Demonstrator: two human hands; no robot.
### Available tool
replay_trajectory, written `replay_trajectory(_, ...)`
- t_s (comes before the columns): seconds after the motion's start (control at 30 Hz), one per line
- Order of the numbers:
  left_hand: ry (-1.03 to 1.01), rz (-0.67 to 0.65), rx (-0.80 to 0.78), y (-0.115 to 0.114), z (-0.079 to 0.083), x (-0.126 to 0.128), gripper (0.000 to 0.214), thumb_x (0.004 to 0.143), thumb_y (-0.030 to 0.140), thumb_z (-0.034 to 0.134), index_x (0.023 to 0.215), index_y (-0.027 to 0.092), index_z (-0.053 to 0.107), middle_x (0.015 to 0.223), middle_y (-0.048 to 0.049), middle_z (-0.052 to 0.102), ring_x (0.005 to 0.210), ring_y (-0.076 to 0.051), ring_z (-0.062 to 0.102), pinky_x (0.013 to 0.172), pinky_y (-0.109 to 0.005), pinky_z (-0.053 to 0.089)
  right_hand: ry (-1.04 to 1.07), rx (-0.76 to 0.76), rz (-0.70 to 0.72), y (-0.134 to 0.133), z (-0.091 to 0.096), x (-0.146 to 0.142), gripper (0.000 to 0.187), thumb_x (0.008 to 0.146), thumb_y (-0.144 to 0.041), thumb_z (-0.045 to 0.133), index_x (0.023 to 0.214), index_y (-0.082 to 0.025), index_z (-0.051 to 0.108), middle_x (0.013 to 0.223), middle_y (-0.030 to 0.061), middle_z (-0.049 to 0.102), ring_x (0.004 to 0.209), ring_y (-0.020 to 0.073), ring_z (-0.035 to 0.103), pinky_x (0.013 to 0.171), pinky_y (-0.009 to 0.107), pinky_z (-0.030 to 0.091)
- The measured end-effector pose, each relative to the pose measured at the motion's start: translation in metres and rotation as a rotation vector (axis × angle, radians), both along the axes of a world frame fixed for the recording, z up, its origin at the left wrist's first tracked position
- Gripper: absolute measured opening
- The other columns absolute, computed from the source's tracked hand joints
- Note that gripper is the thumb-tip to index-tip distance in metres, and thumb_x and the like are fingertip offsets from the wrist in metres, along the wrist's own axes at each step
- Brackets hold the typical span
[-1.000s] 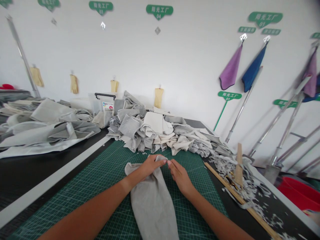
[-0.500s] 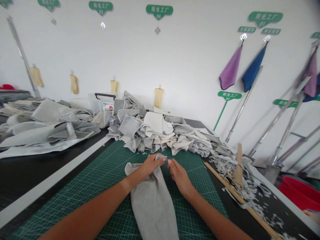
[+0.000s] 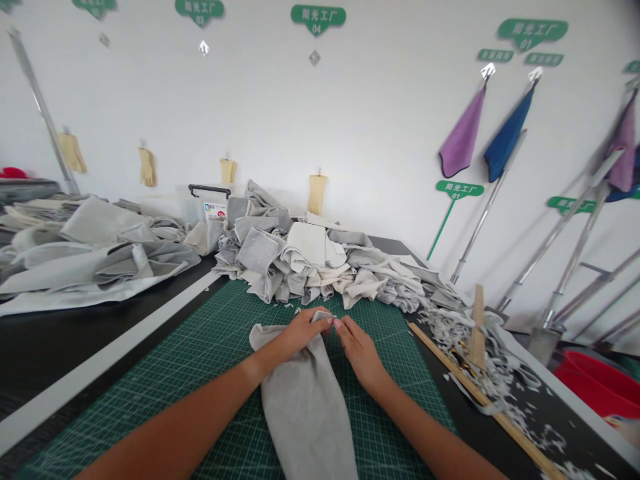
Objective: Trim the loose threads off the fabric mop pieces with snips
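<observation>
A long piece of grey cloth (image 3: 313, 407) lies over the green cutting mat (image 3: 200, 373) and runs out of the bottom of the view. Its far end is lifted and bunched in my left hand (image 3: 307, 327), whose thumb and fingers are closed on it. My right hand (image 3: 357, 347) pinches the edge of that same end, its fingertips touching those of my left hand. The exact spot under the right fingertips is too small to make out clearly.
A heap of grey cloth pieces (image 3: 310, 250) lies behind the mat, with larger folded cloths (image 3: 110, 247) at left. On the right are wooden strips (image 3: 480, 397), scissors (image 3: 463, 363) and shredded scraps (image 3: 510, 373). A red tub (image 3: 595, 383) stands beyond the table edge.
My right hand has come slightly left, so that the small gap between the two hands' fingertips has closed. The cloth and my left hand stay nearly where they were.
</observation>
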State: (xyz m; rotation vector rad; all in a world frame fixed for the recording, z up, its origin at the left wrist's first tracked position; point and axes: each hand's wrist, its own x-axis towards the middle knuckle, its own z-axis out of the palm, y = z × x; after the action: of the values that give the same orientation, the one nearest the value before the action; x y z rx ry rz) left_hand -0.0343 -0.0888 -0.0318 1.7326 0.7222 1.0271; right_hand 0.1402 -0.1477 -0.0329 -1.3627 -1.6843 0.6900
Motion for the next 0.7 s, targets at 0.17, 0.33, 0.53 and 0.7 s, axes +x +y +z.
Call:
replay_trajectory(0.17, 0.013, -0.006, 0.000, -0.0043, 0.0043, -0.0004, 0.031, 0.088, 0.045, 0.059, 0.091, 0.015, 0.068, 0.075, -0.0007, 0.062, 0.072, -0.015, 0.055, 0.070, -0.025, 0.041, 0.048, -0.006, -0.004, 0.0002, -0.0008, 0.0000, 0.040, 0.099, -0.056, 0.038, 0.080, -0.023, 0.051, 0.067, -0.0039, 0.046, 0.061, 0.0137, 0.043, 0.056, 0.023, 0.031)
replay_trajectory(0.33, 0.022, -0.014, 0.005, -0.0060, 0.0060, 0.0000, 0.032, 0.088, 0.045, 0.059, 0.091, 0.014, 0.067, 0.075, -0.0012, 0.063, 0.073, -0.015, 0.057, 0.070, -0.025, 0.042, 0.058, 0.002, 0.008, 0.0008, -0.0009, 0.0002, 0.041, 0.099, -0.056, 0.039, 0.078, -0.022, 0.048, 0.065, -0.0046, 0.043, 0.060, 0.0130, 0.041, 0.056, 0.023, 0.032)
replay_trajectory(0.53, 0.012, -0.026, 0.001, -0.0038, 0.0026, 0.0007, 0.034, 0.089, 0.046, 0.058, 0.093, 0.014, 0.067, 0.078, -0.0021, 0.065, 0.075, -0.016, 0.059, 0.072, -0.026, 0.044, 0.096, -0.001, 0.041, 0.0020, -0.0039, 0.0007, 0.040, 0.098, -0.056, 0.040, 0.078, -0.022, 0.046, 0.065, -0.0051, 0.041, 0.058, 0.0117, 0.039, 0.054, 0.022, 0.031)
replay_trajectory(0.7, 0.027, -0.027, 0.018, -0.0024, 0.0010, 0.0013, 0.033, 0.090, 0.045, 0.057, 0.092, 0.014, 0.068, 0.075, -0.0019, 0.065, 0.072, -0.015, 0.059, 0.071, -0.026, 0.044, 0.190, -0.028, 0.056, 0.0052, -0.0091, 0.0027, 0.044, 0.097, -0.060, 0.037, 0.078, -0.021, 0.047, 0.063, -0.0049, 0.037, 0.054, 0.0111, 0.034, 0.048, 0.022, 0.028)
